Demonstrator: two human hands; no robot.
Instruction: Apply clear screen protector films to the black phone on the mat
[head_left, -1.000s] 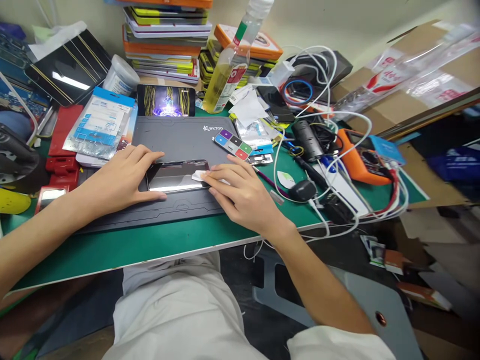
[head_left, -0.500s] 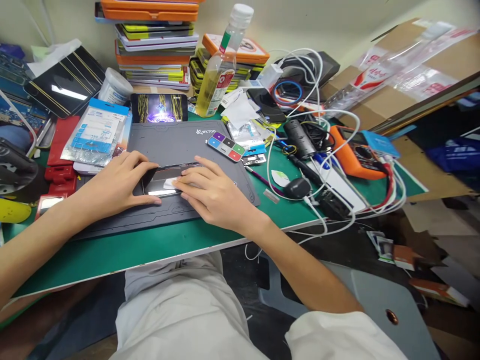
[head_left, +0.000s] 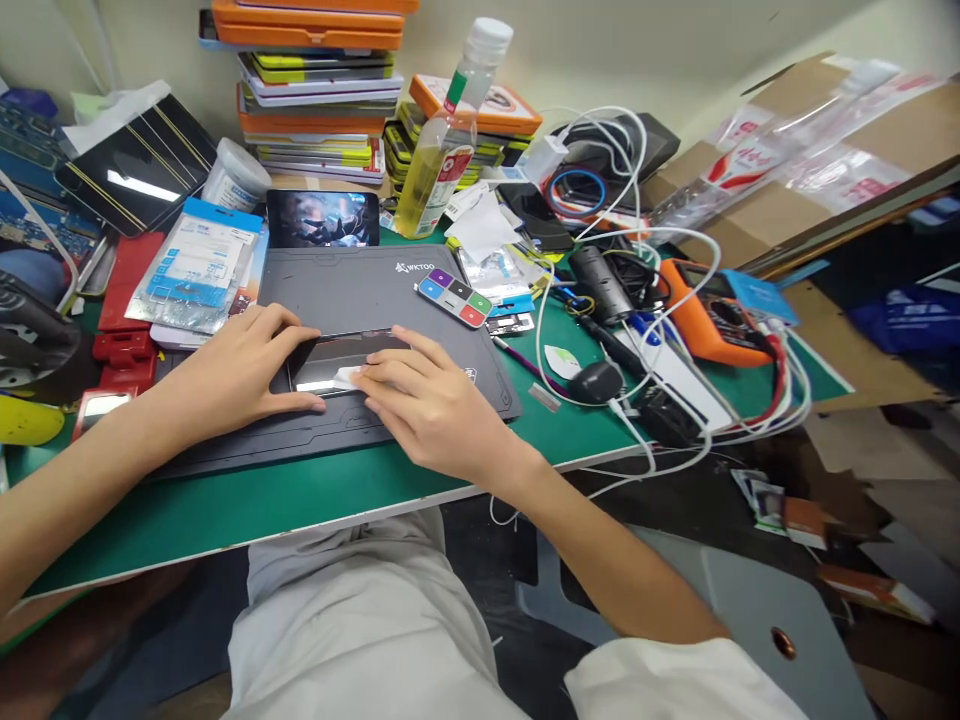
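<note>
A dark, glossy phone [head_left: 330,353] lies flat on a grey work mat [head_left: 322,285], its screen reflecting a bright strip. My left hand [head_left: 225,370] grips the phone's left end, thumb at the near edge and fingers at the far edge. Pinched in the fingertips of my right hand [head_left: 439,410] is a small white wipe [head_left: 346,377], pressed against the screen. The right hand covers the phone's right end. Beyond it on the mat rests a small panel with coloured squares [head_left: 454,298].
A lit phone [head_left: 324,218] is propped behind the mat. Near it stand a bottle of yellow liquid [head_left: 431,185] and a stack of flat cases [head_left: 319,110]. White cables [head_left: 709,270], an orange multimeter [head_left: 705,310] and a black plug [head_left: 596,382] crowd the right. Plastic packets [head_left: 195,265] lie left.
The wipe and my right hand have shifted very slightly over the screen. My left hand keeps its hold on the phone. The picture on the propped phone is different.
</note>
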